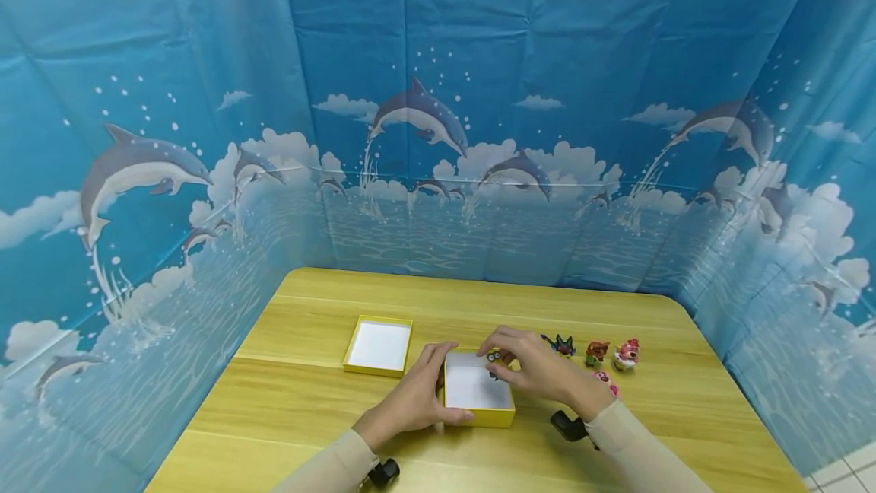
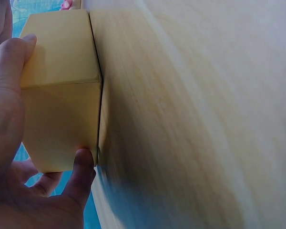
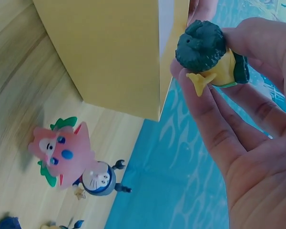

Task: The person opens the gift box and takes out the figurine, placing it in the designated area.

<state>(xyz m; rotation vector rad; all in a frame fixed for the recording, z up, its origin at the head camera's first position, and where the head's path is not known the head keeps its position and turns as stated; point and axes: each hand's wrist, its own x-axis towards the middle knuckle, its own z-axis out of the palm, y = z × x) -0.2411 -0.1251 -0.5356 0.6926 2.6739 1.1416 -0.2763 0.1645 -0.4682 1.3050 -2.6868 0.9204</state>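
Note:
A yellow open-topped box [image 1: 482, 418] with a white inside stands on the table in the head view. My left hand [image 1: 414, 395] grips its left side, thumb over the near edge; in the left wrist view, fingertips press the outer walls of the box [image 2: 62, 119]. Over the box's right part, my right hand [image 1: 537, 364] pinches a small toy figurine [image 1: 494, 357] between thumb and fingers. Seen from the right wrist, the figurine [image 3: 202, 47] has a bumpy dark green top and a yellow body. Fingers hide part of it.
A shallow yellow-rimmed lid [image 1: 378, 347], white inside, lies left of the box. Right of my right hand stand a dark-eared figurine [image 1: 564, 346], a brown one [image 1: 597, 354], a pink-and-white one [image 1: 626, 354] and a pink one [image 1: 605, 382]. A dolphin-print curtain [image 1: 438, 234] surrounds the wooden table [image 1: 287, 386].

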